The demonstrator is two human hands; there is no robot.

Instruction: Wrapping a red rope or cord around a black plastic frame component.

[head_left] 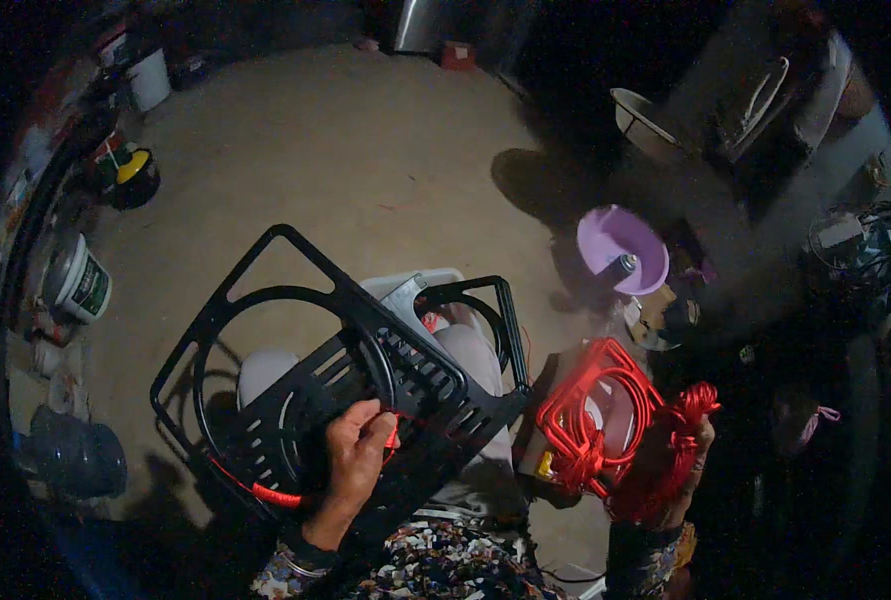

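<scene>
Across my lap lies a black plastic frame with a large ring and a slotted panel. Red cord is wound tightly round part of its lower left edge. My left hand is over the slotted panel, its thumb and fingers pinched on a piece of red cord. At the right, my right hand is closed round a bundle of red cord; its fingers are partly hidden and dim. Just left of that hand is a red looped frame with strands gathered at its lower end.
A second black frame and a pale tub are beyond my knees. The purple basin at the right holds a can. White buckets and a large clear bottle line the left side. Dark furniture borders the right.
</scene>
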